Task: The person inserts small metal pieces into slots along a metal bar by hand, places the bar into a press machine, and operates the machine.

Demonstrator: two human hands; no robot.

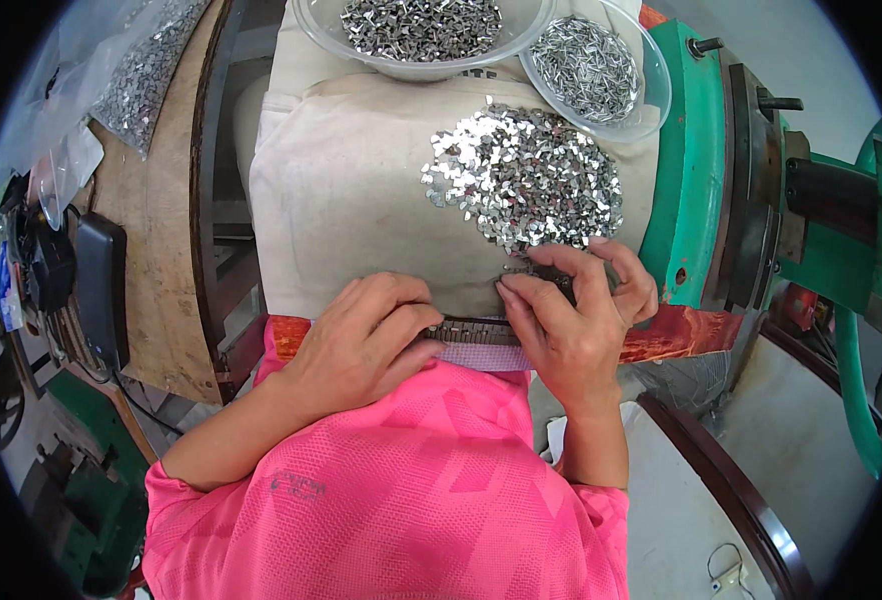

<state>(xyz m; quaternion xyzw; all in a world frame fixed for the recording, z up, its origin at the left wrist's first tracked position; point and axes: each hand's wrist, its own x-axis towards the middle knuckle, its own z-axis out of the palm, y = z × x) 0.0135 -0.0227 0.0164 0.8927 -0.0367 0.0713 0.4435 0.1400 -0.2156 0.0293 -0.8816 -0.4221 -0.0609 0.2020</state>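
Observation:
A dark slotted metal strip (479,332) lies along the near edge of a beige cloth (351,190). The curled fingers and thumb of my left hand (361,335) close over the strip's left end, hiding it. Beyond the strip, my right hand (576,325) is at the near side of a heap of small shiny flat metal pieces (536,180). Its thumb and index finger come close together just above the cloth; anything between them is too small to make out. The other fingers bend over the heap's near edge, where some darker pieces lie under the palm.
Two clear plastic bowls stand at the back, the larger (421,70) with small metal parts, the smaller (665,95) with thin pins. A green machine (676,190) borders the right side. Leftward are a wooden board (151,220) and a plastic bag of metal pieces (146,80).

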